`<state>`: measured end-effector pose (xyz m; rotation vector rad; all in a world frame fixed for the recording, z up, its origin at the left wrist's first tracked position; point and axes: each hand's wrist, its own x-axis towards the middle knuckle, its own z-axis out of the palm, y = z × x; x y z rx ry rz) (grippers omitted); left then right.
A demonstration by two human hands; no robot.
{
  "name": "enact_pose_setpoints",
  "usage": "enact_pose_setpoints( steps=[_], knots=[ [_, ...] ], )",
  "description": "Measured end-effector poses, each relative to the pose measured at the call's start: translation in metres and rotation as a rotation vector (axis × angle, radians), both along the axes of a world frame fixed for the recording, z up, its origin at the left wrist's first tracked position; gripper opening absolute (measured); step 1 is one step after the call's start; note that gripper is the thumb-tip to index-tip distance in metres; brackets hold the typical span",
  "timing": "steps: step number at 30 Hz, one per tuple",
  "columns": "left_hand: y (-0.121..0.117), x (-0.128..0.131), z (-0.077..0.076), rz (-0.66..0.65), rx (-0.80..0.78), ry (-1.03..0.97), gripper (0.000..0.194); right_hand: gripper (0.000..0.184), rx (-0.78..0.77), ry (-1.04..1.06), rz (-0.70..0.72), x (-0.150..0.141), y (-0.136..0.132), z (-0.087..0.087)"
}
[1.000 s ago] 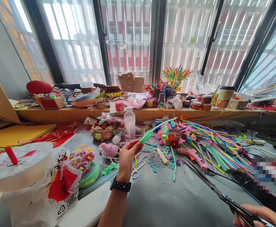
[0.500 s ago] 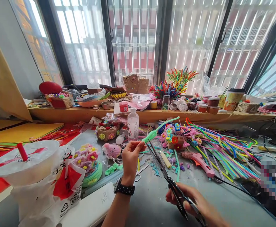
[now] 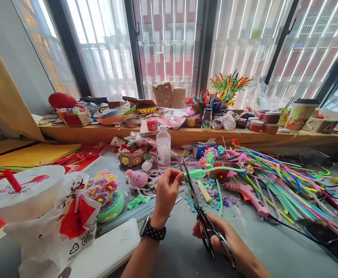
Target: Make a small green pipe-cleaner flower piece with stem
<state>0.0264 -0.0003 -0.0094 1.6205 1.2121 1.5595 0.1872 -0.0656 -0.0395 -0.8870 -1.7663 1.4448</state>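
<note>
Pinched between the thumb and fingers of my left hand is a green pipe cleaner, folded into a narrow loop with a long tail stretching to the right. My right hand grips a pair of dark metal scissors by the handles. Their blades are slightly apart and cross the pipe cleaner close to my left fingertips; whether they touch it I cannot tell. On the table below lie a cream glue stick, green and purple fuzzy scraps, and a pink glue gun.
Loose pipe cleaners spread across the right side. A clear bottle stands behind my left hand, near a pink crocheted figure. A white power bank and a bagged drink cup occupy the left front.
The green pipe cleaner has swung from slanting upward to nearly level. My right hand and the scissors have moved left, with the blades now nearer my left fingertips. The view has shifted slightly.
</note>
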Motion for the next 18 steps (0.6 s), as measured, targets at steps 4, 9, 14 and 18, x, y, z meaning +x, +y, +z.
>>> enact_pose_setpoints(
  steps=[4, 9, 14, 18],
  knots=[
    [-0.001, 0.004, -0.001, -0.02, -0.002, 0.052, 0.018, 0.055, 0.009, 0.011, -0.019, -0.001, 0.001, -0.005],
    [-0.003, 0.008, -0.002, 0.046, 0.023, 0.175, 0.017, 0.043, 0.078, -0.028, -0.104, -0.003, -0.001, -0.012],
    [-0.006, 0.01, -0.002, 0.159, 0.089, 0.39, 0.015, 0.038, 0.115, -0.06, -0.124, -0.005, -0.003, -0.013],
    [-0.006, 0.01, -0.002, 0.156, 0.143, 0.555, 0.021, 0.036, 0.128, -0.053, -0.139, -0.006, -0.003, -0.015]
  ],
)
